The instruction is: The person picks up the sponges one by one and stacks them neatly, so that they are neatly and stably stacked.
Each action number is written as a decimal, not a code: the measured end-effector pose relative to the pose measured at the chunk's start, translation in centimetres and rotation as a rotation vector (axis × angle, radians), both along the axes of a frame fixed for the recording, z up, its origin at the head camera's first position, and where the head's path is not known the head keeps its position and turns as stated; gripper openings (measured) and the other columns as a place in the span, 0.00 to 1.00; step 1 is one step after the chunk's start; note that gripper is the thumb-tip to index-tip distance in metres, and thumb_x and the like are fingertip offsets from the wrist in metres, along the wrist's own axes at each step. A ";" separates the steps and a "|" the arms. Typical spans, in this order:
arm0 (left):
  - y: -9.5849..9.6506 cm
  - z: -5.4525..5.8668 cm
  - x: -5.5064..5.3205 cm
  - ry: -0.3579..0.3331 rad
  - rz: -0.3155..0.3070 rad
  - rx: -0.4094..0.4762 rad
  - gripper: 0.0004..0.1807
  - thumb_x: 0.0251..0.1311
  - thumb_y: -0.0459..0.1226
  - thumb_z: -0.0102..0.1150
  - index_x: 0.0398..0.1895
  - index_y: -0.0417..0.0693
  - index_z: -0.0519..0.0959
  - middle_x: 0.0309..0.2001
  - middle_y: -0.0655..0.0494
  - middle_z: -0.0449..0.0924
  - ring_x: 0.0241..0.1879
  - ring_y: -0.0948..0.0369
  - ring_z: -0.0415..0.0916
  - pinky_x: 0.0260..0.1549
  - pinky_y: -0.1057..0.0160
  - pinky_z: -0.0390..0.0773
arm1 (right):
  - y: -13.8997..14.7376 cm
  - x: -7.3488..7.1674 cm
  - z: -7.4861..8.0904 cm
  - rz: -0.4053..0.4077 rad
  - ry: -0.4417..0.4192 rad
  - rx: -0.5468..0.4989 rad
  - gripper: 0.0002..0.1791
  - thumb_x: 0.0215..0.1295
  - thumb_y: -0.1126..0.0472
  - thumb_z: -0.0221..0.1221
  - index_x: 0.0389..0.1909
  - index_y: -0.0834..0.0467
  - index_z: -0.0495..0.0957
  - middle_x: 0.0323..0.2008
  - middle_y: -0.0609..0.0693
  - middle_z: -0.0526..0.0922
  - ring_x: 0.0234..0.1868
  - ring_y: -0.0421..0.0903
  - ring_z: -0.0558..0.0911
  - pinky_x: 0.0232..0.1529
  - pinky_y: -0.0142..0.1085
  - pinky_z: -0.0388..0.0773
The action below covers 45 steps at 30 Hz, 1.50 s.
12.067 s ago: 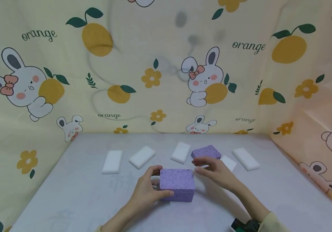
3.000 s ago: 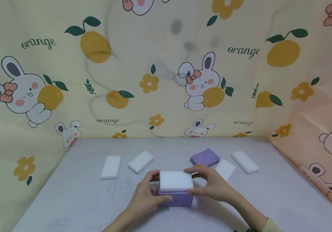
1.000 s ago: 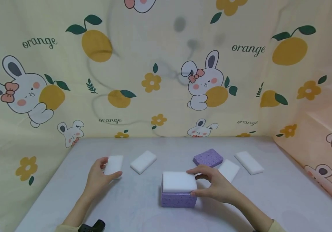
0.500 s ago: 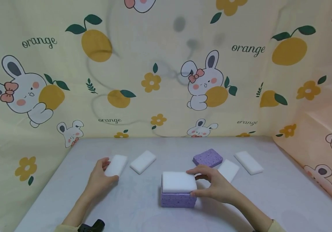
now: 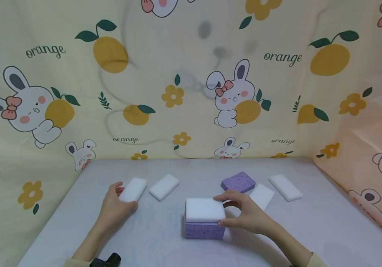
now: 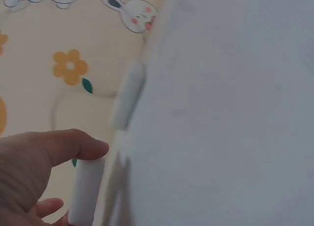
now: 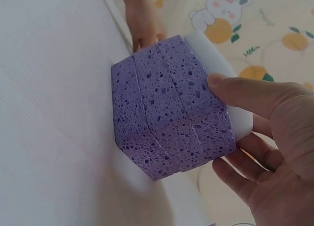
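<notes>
At the left of the head view my left hand (image 5: 116, 205) pinches a white sponge (image 5: 133, 190) between thumb and fingers. In the left wrist view the thumb presses one end of that sponge (image 6: 87, 191), with fingertips at the other. Before me stands a stack of purple sponges (image 5: 204, 230) with a white sponge (image 5: 205, 210) laid flat on top. My right hand (image 5: 244, 213) grips the right end of this top sponge, its thumb near the seam with the purple. The right wrist view shows three purple layers (image 7: 162, 88) beneath the white one, edges roughly lined up.
Behind the stack lie another white sponge (image 5: 164, 187), a purple sponge (image 5: 238, 182), a white sponge (image 5: 262, 196) partly behind my right hand, and one more white sponge (image 5: 285, 187) at the far right. A patterned cloth (image 5: 174, 118) encloses the back and sides of the table.
A white sponge from the back middle now tops the purple stack. My left hand has left the stack for the leftmost white sponge, which has turned slightly clockwise. My right hand stays at the stack.
</notes>
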<state>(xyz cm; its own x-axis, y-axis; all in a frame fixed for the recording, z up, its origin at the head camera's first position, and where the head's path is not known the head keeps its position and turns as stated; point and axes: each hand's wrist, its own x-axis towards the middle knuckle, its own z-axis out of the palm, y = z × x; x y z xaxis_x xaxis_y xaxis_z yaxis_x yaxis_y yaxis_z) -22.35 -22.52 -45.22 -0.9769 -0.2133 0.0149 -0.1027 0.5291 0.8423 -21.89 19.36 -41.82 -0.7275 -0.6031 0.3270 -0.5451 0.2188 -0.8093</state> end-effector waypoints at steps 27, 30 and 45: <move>3.6 6.5 2.3 0.231 -0.162 0.199 0.45 0.51 0.37 0.75 0.69 0.42 0.58 0.64 0.47 0.69 0.59 0.51 0.68 0.56 0.49 0.73 | 0.0 -0.1 0.0 0.001 0.005 0.000 0.34 0.48 0.58 0.76 0.58 0.58 0.77 0.53 0.50 0.78 0.53 0.49 0.78 0.56 0.42 0.76; 4.2 6.7 2.5 0.255 -0.192 0.187 0.44 0.51 0.36 0.76 0.68 0.42 0.59 0.63 0.48 0.70 0.58 0.52 0.69 0.54 0.50 0.74 | 0.0 -0.2 -0.1 0.000 0.004 0.003 0.34 0.48 0.58 0.76 0.58 0.58 0.77 0.53 0.49 0.78 0.53 0.49 0.78 0.55 0.42 0.77; 6.0 7.1 3.5 0.266 -0.252 0.192 0.44 0.47 0.35 0.78 0.67 0.44 0.63 0.60 0.52 0.73 0.56 0.55 0.71 0.52 0.53 0.77 | 0.0 -0.1 -0.2 -0.002 -0.008 0.012 0.34 0.49 0.57 0.76 0.59 0.56 0.76 0.54 0.48 0.77 0.53 0.49 0.78 0.56 0.43 0.76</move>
